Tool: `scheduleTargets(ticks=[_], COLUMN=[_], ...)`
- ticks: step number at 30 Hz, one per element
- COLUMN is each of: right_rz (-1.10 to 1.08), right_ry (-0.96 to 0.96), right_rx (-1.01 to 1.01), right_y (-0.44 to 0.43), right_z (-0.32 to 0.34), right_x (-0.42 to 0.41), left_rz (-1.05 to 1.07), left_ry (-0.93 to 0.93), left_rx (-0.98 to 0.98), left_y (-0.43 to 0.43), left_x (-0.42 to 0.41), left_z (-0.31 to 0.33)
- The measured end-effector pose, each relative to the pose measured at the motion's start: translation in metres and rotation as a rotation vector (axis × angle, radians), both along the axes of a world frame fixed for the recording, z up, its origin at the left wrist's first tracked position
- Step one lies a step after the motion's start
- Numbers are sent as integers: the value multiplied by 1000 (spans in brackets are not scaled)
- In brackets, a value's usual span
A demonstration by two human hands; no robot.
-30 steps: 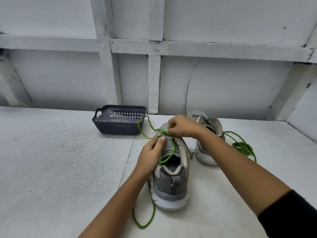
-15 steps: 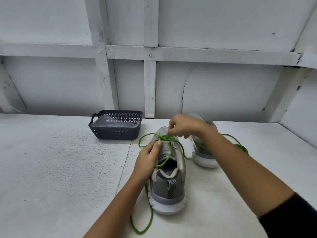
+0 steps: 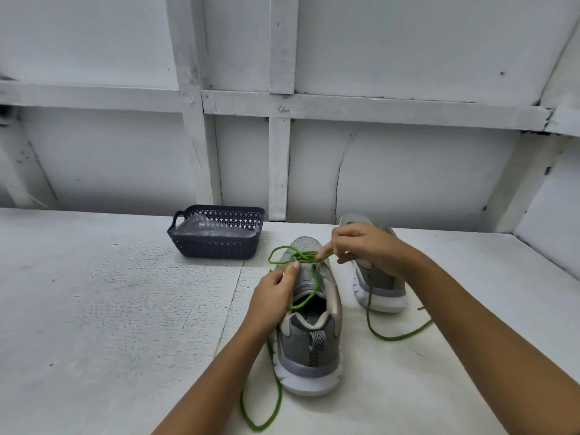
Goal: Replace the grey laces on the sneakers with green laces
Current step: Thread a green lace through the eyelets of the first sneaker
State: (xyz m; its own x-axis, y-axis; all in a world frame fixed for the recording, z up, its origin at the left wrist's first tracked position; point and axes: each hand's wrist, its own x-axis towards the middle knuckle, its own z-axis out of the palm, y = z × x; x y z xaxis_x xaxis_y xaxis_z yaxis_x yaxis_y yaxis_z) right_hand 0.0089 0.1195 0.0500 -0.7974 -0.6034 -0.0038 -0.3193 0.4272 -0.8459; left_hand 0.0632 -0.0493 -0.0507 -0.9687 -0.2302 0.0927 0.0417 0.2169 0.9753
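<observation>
A grey sneaker (image 3: pixel 309 346) with a white sole stands on the white table, heel toward me. A green lace (image 3: pixel 284 253) crosses its front eyelets and loops out to the left. My left hand (image 3: pixel 273 298) holds the sneaker's left side, thumb by the lace. My right hand (image 3: pixel 365 246) pinches the lace over the toe end. One lace tail (image 3: pixel 263 412) trails down the left of the sneaker. A second grey sneaker (image 3: pixel 381 288) stands to the right, partly hidden by my right hand, with another green strand (image 3: pixel 392 335) lying beside it.
A dark plastic basket (image 3: pixel 216 246) with clear plastic inside sits at the back left of the sneakers. White wooden wall panels close off the far side of the table (image 3: pixel 94 309).
My right hand has drawn the lace to the right over the toe, and the loop at the left has shrunk. The green strand by the second sneaker now lies nearer me. The view tilted up slightly.
</observation>
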Motion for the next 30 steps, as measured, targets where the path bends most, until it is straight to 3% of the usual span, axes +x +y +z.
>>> scheduleTargets(ticks=[10, 20, 22, 25, 27, 30], right_rz=[84, 103, 55, -100, -193, -276], right_ry=[-234, -323, -321, -406, -485, -565], right_rx=[-393, -584, -637, -799, -923, -1039], right_y=[29, 14, 8, -4, -14, -31], right_z=[23, 35, 43, 60, 72, 87], right_x=[49, 57, 55, 51, 46, 39], left_rz=[5, 20, 112, 234, 95, -244], left_ry=[-12, -20, 35, 285, 390, 326], left_rx=[-20, -57, -215, -369, -301, -306], left_y=[0, 1, -2, -1, 8, 28], left_x=[-4, -4, -3, 11, 24, 34], left_z=[-1, 5, 12, 35, 58, 85])
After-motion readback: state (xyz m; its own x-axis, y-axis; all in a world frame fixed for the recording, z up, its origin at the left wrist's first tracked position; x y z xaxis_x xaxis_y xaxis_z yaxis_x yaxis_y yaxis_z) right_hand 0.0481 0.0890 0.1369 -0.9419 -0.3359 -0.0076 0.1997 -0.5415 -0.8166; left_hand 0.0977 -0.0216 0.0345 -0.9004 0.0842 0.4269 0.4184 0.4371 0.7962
